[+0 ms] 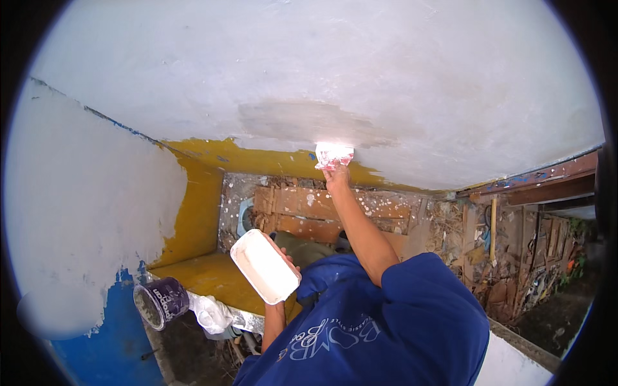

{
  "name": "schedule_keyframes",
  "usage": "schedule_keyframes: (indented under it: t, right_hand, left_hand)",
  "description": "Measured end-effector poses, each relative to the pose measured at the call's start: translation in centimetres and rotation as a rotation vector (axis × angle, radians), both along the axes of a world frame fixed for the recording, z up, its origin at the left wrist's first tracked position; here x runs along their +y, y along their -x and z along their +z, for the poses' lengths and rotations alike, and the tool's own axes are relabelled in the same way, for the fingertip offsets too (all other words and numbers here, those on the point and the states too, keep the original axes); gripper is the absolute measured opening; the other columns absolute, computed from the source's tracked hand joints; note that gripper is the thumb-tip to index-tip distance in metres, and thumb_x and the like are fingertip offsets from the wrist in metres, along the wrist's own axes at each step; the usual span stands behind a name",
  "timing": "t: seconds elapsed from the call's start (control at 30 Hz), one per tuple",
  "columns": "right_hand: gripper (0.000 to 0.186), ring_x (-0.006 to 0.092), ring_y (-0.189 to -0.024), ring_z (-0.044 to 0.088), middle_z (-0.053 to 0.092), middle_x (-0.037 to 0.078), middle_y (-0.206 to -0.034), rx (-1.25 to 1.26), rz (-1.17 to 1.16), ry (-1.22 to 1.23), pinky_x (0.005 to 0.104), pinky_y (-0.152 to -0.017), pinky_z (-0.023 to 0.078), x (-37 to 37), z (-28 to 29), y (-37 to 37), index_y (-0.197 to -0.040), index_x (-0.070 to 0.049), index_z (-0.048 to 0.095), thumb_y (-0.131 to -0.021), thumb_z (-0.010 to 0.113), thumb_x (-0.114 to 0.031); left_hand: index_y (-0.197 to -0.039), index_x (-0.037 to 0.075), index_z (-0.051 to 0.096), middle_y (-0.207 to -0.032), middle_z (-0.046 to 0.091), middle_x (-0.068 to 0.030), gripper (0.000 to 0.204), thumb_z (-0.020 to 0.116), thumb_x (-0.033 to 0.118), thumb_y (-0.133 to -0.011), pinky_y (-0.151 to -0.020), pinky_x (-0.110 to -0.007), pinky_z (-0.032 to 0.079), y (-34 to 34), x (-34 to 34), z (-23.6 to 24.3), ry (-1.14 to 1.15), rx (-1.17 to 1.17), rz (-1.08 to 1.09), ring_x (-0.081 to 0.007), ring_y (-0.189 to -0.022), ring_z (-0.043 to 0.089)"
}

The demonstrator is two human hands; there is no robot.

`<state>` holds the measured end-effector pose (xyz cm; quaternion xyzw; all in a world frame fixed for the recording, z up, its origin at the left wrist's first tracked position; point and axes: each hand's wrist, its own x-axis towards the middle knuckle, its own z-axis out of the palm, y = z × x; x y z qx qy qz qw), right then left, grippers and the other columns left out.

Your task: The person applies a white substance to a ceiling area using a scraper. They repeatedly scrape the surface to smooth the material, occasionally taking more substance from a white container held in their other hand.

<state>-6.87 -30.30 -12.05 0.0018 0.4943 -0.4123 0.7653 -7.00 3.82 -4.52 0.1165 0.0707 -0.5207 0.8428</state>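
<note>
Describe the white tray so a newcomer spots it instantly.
Find the big blue shirt filling the lower middle of the view. Just left of its upper part, in front of the yellow ledge, a tilted rectangular tray with rounded corners sits in the left grip. Its crisp boxy outline sets it apart from the crumpled white bundle and round purple bucket farther left.
</note>
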Motion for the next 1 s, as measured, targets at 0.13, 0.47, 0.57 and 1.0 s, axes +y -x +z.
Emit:
schedule_keyframes:
  t: [0.13,0.47,0.57,1.0]
  right_hand:
    - [0.023,0.0202,-0.094,0.056,0.054,0.006,-0.106,-0.013,-0.003,0.012,0.0390,-0.083,0.052,0.4,5.1,-0.4,-0.111,-0.004,0.051,-0.089,0.050,-0.008]
    - [0.024,0.0240,-0.097,0.054,0.053,0.010,-0.106,-0.166,-0.089,0.164,0.0458,-0.093,0.043,2.2,21.3,-0.1,-0.113,-0.002,0.046,-0.090,0.047,-0.005]
    - [0.024,0.0241,-0.098,0.054,0.052,0.010,-0.107,-0.197,-0.074,0.181,0.0457,-0.094,0.043,3.5,19.0,0.7,-0.114,-0.003,0.046,-0.089,0.047,-0.004]
    - [0.029,0.0249,-0.099,0.056,0.052,0.012,-0.110,-0.097,-0.013,-0.034,0.0414,-0.082,0.055,-1.8,9.1,-2.4,-0.117,-0.003,0.046,-0.089,0.048,-0.005]
  left_hand:
    - [-0.135,0.021,0.035,-0.119,0.052,-0.0089,0.058,0.038,0.054,-0.087,-0.076,-0.054,0.042,0.2,-0.5,1.3,-0.208,0.059,-0.003,-0.0257,-0.099,0.056]
    - [-0.133,0.016,0.039,-0.122,0.051,-0.0135,0.062,0.041,0.057,-0.085,-0.087,-0.056,0.040,-1.2,-1.6,2.1,-0.022,-0.054,-0.029,-0.0306,-0.105,0.054]
    - [-0.133,0.017,0.039,-0.122,0.051,-0.0133,0.061,0.042,0.055,-0.086,-0.087,-0.056,0.041,-1.0,-1.9,2.4,-0.033,-0.043,-0.001,-0.0309,-0.105,0.054]
    - [-0.134,0.015,0.036,-0.123,0.050,-0.0139,0.058,0.041,0.049,-0.088,-0.085,-0.057,0.040,-1.0,-0.1,1.5,-0.007,0.046,0.036,-0.0313,-0.107,0.051]
